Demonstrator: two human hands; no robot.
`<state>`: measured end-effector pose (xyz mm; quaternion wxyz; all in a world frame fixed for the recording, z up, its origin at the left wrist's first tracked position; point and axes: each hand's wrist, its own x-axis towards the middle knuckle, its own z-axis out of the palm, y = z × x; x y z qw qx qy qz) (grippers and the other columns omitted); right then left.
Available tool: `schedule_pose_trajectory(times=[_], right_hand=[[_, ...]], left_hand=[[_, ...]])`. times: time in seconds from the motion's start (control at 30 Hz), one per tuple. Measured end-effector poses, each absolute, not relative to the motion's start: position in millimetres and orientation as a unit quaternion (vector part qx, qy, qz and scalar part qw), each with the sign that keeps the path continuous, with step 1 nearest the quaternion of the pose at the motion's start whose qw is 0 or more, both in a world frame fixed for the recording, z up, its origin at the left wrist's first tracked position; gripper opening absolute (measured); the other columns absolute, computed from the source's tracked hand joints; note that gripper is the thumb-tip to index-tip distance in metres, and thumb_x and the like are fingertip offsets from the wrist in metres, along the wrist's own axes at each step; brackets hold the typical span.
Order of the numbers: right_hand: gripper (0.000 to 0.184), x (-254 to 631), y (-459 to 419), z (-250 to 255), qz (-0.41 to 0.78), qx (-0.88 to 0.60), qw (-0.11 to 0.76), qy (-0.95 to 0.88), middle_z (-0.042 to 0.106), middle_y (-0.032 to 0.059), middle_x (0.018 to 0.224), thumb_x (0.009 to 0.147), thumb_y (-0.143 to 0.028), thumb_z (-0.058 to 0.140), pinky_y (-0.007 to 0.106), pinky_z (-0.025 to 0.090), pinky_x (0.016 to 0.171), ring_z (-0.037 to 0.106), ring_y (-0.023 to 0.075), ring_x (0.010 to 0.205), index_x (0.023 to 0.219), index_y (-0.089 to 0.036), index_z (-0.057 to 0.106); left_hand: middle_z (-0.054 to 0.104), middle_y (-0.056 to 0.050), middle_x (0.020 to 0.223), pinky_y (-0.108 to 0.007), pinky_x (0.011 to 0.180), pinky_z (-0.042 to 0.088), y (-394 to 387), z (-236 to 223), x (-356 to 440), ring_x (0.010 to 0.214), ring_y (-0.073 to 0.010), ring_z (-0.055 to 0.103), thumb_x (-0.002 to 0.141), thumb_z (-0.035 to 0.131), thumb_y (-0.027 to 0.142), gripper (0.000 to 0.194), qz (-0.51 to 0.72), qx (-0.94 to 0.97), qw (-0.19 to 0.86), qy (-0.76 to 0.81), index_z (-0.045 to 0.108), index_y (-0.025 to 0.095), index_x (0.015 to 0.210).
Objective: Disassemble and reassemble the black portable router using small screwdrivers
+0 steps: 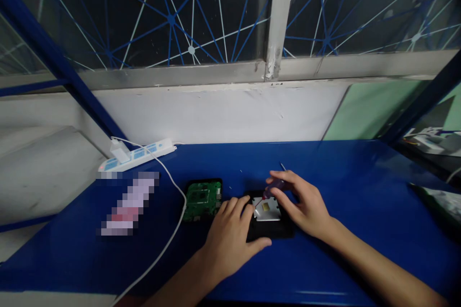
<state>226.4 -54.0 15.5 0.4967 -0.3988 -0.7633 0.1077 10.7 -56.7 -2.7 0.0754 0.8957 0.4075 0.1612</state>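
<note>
My right hand is closed round a small screwdriver with a purplish handle. The screwdriver slants down to the left, its tip by the upper left part of a silver metal plate. That plate, with a small gold-coloured patch, sits in a black plastic case lying on the table. My left hand rests over the case's left side, fingers stretched out and thumb apart along its front. Left of it lies a second black shell holding a green circuit board. Fingertips hide part of the case's left edge.
A white power strip with a plug stands at the back left of the blue table. Its white cable runs forward past the circuit board. A blurred-out flat object lies left. Blue frame posts flank the table.
</note>
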Motion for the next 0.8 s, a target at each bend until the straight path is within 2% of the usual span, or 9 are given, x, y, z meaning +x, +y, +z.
schedule_pose_trajectory(times=[0.23,0.33,0.4,0.47,0.53,0.63,0.73,0.8], right_hand=[[0.047,221,-50,24,0.140,-0.375,0.478,-0.782,0.070,0.0067,0.119,0.096,-0.017,0.056,0.035,0.060,0.090,0.070,0.0184,0.106,0.140,-0.027,0.045],[0.040,214,-45,34,0.152,-0.350,0.442,-0.812,0.069,0.0069,0.121,0.097,-0.017,0.055,0.035,0.059,0.091,0.068,0.0186,0.108,0.135,-0.026,0.048],[0.036,209,-42,42,0.159,-0.338,0.423,-0.826,0.069,0.0074,0.120,0.098,-0.020,0.054,0.035,0.060,0.089,0.069,0.0181,0.104,0.133,-0.025,0.050],[0.035,205,-40,48,0.157,-0.339,0.414,-0.830,0.069,0.0082,0.119,0.099,-0.022,0.052,0.037,0.060,0.088,0.070,0.0186,0.103,0.134,-0.023,0.051],[0.034,202,-38,51,0.151,-0.340,0.416,-0.830,0.069,0.0083,0.119,0.100,-0.022,0.050,0.037,0.060,0.089,0.069,0.0186,0.104,0.134,-0.022,0.051],[0.035,199,-36,48,0.149,-0.342,0.439,-0.817,0.069,0.0078,0.119,0.101,-0.020,0.047,0.037,0.060,0.089,0.069,0.0180,0.105,0.135,-0.023,0.051],[0.037,199,-36,40,0.148,-0.354,0.468,-0.796,0.069,0.0082,0.117,0.100,-0.019,0.047,0.038,0.061,0.086,0.070,0.0182,0.100,0.136,-0.024,0.050],[0.039,200,-37,35,0.146,-0.358,0.480,-0.787,0.069,0.0081,0.117,0.100,-0.018,0.047,0.037,0.061,0.086,0.070,0.0179,0.099,0.138,-0.026,0.048]], left_hand=[[0.065,-0.011,0.124,-0.052,0.096,0.048,-57,-1,12,0.108,-0.0339,0.060,0.072,0.082,0.056,0.056,0.179,0.892,0.079,0.409,0.060,0.019,0.108],[0.066,-0.011,0.118,-0.052,0.094,0.049,-57,-2,12,0.105,-0.0335,0.061,0.071,0.083,0.054,0.058,0.184,0.888,0.084,0.413,0.059,0.019,0.109],[0.064,-0.013,0.120,-0.054,0.095,0.048,-55,-1,11,0.108,-0.0349,0.060,0.069,0.084,0.054,0.064,0.185,0.887,0.083,0.415,0.057,0.018,0.114],[0.061,-0.016,0.125,-0.056,0.098,0.047,-52,1,10,0.113,-0.0374,0.058,0.064,0.086,0.055,0.079,0.181,0.889,0.079,0.412,0.053,0.016,0.124],[0.058,-0.018,0.131,-0.057,0.102,0.044,-45,7,8,0.120,-0.0392,0.055,0.060,0.087,0.056,0.092,0.167,0.898,0.079,0.400,0.048,0.015,0.132],[0.055,-0.018,0.136,-0.058,0.106,0.042,-31,19,7,0.126,-0.0400,0.052,0.059,0.086,0.058,0.100,0.119,0.928,0.103,0.338,0.042,0.016,0.139],[0.057,-0.017,0.135,-0.056,0.111,0.039,-17,28,7,0.130,-0.0406,0.050,0.056,0.087,0.058,0.098,0.090,0.945,0.125,0.289,0.047,0.017,0.136],[0.059,-0.016,0.131,-0.053,0.110,0.041,-11,28,7,0.131,-0.0396,0.049,0.056,0.089,0.055,0.096,0.081,0.949,0.141,0.269,0.048,0.017,0.135]])
